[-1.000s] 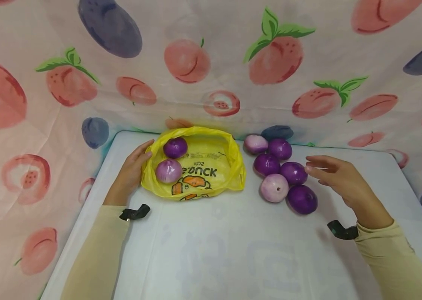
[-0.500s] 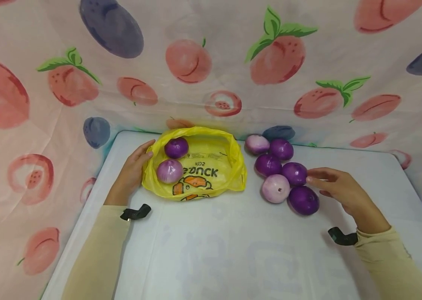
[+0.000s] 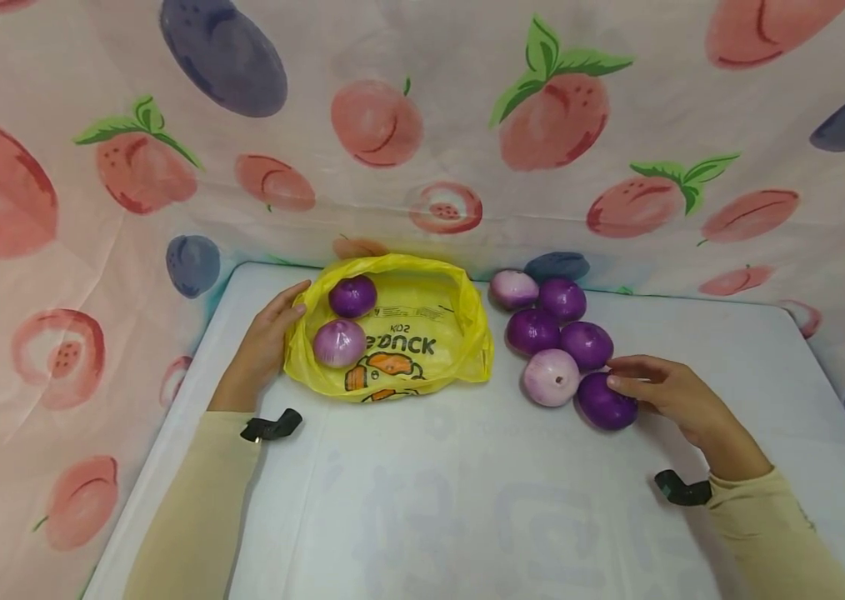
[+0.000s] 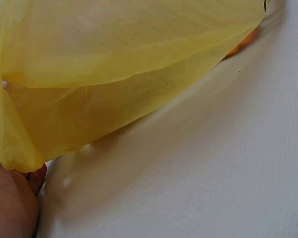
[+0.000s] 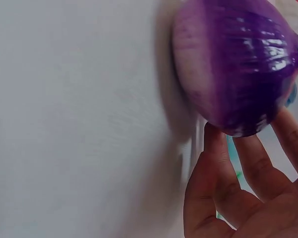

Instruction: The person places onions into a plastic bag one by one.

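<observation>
A yellow plastic bag [image 3: 422, 367] lies with its mouth spread, two red onions inside: a dark one [image 3: 352, 297] and a paler one [image 3: 340, 342]. My left hand [image 3: 263, 342] grips the bag's left rim, thumb over the edge; the left wrist view has the bag's side [image 4: 99, 109] and part of the hand [image 4: 12, 198]. To the bag's right sit several more onions in a cluster. On the nearest dark purple onion [image 3: 606, 404], my right hand [image 3: 666, 396] has its thumb and fingers around the right side. Fingertips meet this onion [image 5: 233, 64] in the right wrist view.
The other clustered onions include a pale one [image 3: 551, 377] and a purple one [image 3: 587, 345] touching the gripped one. A white-covered table [image 3: 422, 500] carries everything. Fruit-printed cloth [image 3: 452, 108] rises behind and to the sides.
My right hand has moved down and left, past the middle purple onion, and now takes hold of the nearest dark one. The left hand and bag stay in place.
</observation>
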A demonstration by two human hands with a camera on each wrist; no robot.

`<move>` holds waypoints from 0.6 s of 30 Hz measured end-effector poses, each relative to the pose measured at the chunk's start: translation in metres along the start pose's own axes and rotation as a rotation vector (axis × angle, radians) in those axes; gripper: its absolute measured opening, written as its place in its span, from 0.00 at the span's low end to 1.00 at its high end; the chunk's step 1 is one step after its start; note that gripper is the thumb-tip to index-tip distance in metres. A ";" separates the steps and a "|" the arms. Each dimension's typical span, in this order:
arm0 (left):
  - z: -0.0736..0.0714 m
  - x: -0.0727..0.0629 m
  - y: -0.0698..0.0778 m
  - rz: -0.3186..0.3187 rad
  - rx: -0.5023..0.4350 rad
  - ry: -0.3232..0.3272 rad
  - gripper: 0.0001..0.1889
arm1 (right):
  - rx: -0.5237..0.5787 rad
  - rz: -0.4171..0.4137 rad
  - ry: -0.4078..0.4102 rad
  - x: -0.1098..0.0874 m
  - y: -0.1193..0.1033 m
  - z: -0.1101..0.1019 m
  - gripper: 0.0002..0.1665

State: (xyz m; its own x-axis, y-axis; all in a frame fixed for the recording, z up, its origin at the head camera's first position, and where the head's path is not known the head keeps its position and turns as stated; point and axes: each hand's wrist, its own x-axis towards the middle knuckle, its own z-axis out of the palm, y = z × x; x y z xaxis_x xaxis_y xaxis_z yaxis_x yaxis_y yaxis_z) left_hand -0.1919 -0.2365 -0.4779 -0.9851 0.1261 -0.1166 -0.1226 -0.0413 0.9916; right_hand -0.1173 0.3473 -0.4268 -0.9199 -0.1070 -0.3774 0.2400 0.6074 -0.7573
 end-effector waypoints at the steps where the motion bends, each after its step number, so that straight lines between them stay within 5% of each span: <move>1: 0.000 0.000 0.000 0.000 0.003 -0.001 0.28 | -0.004 -0.003 0.000 0.000 0.001 0.001 0.36; 18: 0.000 0.000 0.000 -0.005 0.020 -0.005 0.28 | -0.021 -0.018 -0.012 -0.003 0.007 0.006 0.35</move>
State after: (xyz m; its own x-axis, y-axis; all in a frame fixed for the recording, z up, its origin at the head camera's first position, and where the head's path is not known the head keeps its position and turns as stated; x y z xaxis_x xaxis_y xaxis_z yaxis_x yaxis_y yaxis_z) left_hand -0.1917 -0.2370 -0.4777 -0.9839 0.1317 -0.1212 -0.1249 -0.0205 0.9920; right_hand -0.1115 0.3477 -0.4343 -0.9202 -0.1273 -0.3702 0.2168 0.6218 -0.7526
